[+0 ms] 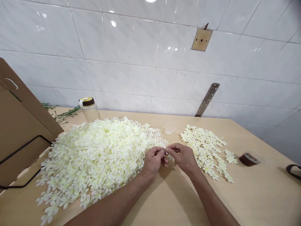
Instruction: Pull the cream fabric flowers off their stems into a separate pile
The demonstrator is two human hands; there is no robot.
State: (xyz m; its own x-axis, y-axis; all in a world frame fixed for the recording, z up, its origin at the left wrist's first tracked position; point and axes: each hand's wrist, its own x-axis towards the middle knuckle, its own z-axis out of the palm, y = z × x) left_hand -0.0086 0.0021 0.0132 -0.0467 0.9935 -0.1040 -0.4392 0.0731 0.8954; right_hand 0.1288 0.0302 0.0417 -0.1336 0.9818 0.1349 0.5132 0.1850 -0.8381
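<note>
The table (270, 197) is spread across the lower frame, and a box (25, 131) is stood at its far left. The left and centre are filled by a heap of flowers (101, 150); a smaller pile (203, 141) is laid right of centre. Between them, the left hand (154, 160) and right hand (184, 157) are held with fingertips meeting. Behind the heap, toward the left, a bottle (90, 110) is seen; at right, a dark-filled cup (249, 158). In each hand, thumb and forefinger are pressed together, apparently on one flower (170, 156), mostly hidden. It is judged very light, soft and easily creased, best pinched at its centre, with the petals left unpulled.
</note>
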